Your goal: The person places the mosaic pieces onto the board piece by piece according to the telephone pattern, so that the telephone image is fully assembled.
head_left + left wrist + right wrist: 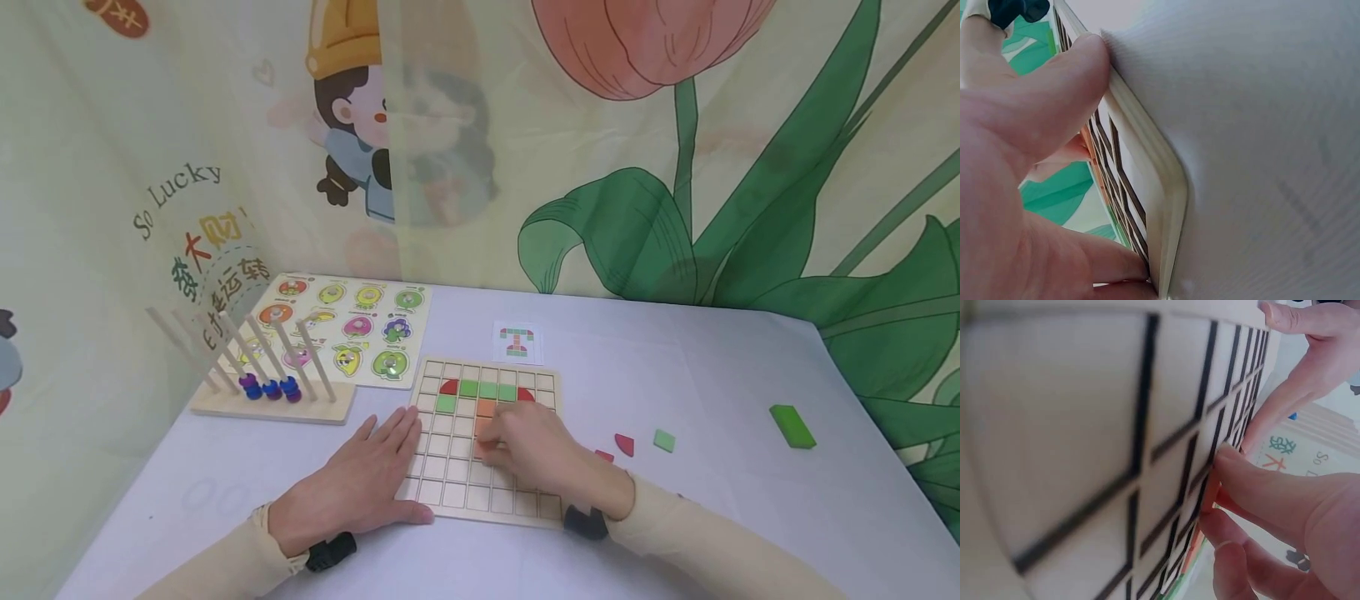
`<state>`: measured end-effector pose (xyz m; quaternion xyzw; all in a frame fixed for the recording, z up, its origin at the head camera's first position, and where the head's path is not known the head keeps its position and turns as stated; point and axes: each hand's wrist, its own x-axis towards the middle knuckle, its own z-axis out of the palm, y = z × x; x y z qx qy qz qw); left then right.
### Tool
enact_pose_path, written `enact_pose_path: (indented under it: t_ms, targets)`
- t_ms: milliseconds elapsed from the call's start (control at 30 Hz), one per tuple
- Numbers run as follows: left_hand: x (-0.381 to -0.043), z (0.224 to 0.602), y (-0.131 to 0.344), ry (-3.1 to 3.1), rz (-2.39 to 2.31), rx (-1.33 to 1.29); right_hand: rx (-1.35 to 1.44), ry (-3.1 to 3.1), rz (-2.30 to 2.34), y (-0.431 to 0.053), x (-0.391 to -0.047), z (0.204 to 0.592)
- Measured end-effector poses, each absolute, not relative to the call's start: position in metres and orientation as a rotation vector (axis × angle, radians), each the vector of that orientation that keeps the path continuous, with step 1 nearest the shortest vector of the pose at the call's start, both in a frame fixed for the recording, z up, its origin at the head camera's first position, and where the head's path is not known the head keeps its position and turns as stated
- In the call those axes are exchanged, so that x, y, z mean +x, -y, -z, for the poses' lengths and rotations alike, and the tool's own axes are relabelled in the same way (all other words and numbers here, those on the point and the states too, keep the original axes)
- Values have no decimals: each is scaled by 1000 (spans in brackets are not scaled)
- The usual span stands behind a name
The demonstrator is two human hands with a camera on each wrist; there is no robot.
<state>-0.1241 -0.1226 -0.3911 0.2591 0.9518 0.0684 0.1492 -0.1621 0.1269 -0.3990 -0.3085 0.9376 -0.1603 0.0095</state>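
Observation:
A wooden grid board [453, 496] lies on the table. My left hand [363, 479] rests flat along its left edge, fingers straight, the thumb by the near edge. Over the middle of the board, my right hand [536, 442] pinches an orange square tile [1211, 489] between thumb and fingers, at the grid's surface. Further orange tiles, such as the orange tile [486, 407], run up the same column. Above them sits a row of green tiles [487, 390] with a red quarter-round tile [449, 387] at the left end and another red tile [526, 394] at the right.
Behind the board lies a pattern card [517, 342]. Loose to the right are a red quarter-round piece [625, 445], a light green square [664, 440] and a green block [792, 427]. A peg stand with beads [273, 408] and a fruit puzzle board [348, 329] occupy the left.

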Motion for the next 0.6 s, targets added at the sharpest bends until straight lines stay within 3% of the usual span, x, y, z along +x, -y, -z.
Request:
enact_pose_path:
  t_ms: [600]
  targets:
    - [-123, 390, 122, -2735, -188, 744, -910, -2905, 512, -125, -161, 397]
